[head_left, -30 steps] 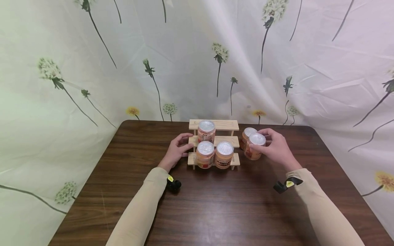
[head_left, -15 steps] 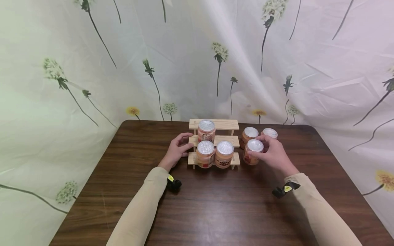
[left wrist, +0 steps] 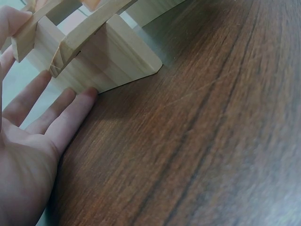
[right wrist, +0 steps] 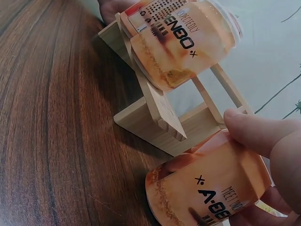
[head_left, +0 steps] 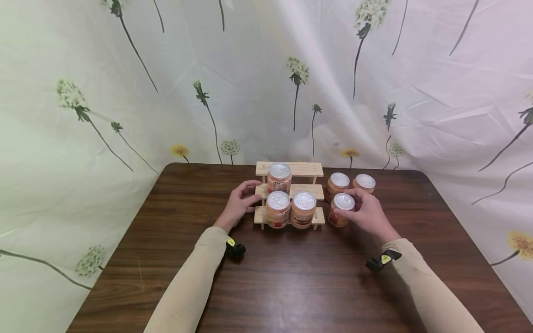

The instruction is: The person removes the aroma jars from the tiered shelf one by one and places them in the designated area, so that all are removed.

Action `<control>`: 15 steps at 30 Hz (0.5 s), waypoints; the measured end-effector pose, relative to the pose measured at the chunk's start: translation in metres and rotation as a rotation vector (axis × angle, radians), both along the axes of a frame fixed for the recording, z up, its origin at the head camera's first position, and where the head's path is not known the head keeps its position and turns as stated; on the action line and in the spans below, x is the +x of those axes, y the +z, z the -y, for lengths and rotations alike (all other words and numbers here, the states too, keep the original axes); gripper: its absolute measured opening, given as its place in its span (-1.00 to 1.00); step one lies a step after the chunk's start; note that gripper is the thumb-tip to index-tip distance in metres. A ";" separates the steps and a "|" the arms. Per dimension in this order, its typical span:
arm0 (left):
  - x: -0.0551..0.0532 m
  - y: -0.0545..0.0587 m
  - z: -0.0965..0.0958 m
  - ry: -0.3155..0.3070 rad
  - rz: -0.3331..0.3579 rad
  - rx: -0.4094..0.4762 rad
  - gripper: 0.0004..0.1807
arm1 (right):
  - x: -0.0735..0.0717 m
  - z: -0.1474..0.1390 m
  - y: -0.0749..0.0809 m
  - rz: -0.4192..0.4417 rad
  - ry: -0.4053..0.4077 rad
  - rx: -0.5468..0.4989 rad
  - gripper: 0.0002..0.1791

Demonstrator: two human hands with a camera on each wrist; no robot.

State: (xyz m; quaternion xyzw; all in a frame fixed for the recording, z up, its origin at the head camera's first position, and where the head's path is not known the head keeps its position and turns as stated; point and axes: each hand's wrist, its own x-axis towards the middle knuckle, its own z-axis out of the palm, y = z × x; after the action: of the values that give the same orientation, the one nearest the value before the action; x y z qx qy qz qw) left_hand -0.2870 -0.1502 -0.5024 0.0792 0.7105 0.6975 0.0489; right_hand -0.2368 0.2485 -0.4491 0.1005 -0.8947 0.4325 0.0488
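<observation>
My right hand [head_left: 368,215] grips an orange-labelled jar [head_left: 338,217] with a silvery lid, just right of a three-step wooden rack [head_left: 307,190]. In the right wrist view, thumb and fingers wrap round the upper part of this upright jar [right wrist: 207,183]. At the rack's left side, my left hand [head_left: 238,206] touches the frame with extended fingers. Its fingertips meet the wooden side panel [left wrist: 110,61] in the left wrist view. Two like jars stand side by side on the lowest step, the left jar [head_left: 277,210] and the right jar [head_left: 303,210]. Another jar [head_left: 279,180] stands on the middle step.
Behind the held jar stand two more jars on the table, one nearer the rack [head_left: 336,187] and one further right [head_left: 365,182]. A dark wood-grain table [head_left: 291,286] carries everything. Close behind its back edge hangs a white curtain with dandelion print [head_left: 258,92].
My right hand has brought its jar toward me and slightly left, down beside the rack's lowest step. The back right jar, hidden by that hand earlier, now shows. My left hand stays put.
</observation>
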 end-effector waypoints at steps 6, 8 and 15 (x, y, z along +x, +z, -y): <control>0.001 0.000 0.000 0.002 -0.002 0.000 -0.56 | -0.003 -0.002 -0.004 -0.024 -0.004 -0.006 -0.33; 0.001 0.000 -0.001 0.004 -0.001 0.004 -0.56 | -0.005 -0.003 -0.005 -0.038 -0.006 -0.009 -0.34; 0.001 0.001 -0.001 0.002 -0.003 0.003 -0.54 | -0.007 -0.006 -0.006 -0.037 -0.012 -0.020 -0.35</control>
State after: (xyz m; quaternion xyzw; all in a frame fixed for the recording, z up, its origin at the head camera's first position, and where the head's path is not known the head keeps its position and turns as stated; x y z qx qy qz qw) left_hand -0.2861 -0.1495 -0.5014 0.0793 0.7097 0.6985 0.0470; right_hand -0.2438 0.2542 -0.4556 0.1027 -0.8898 0.4391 0.0691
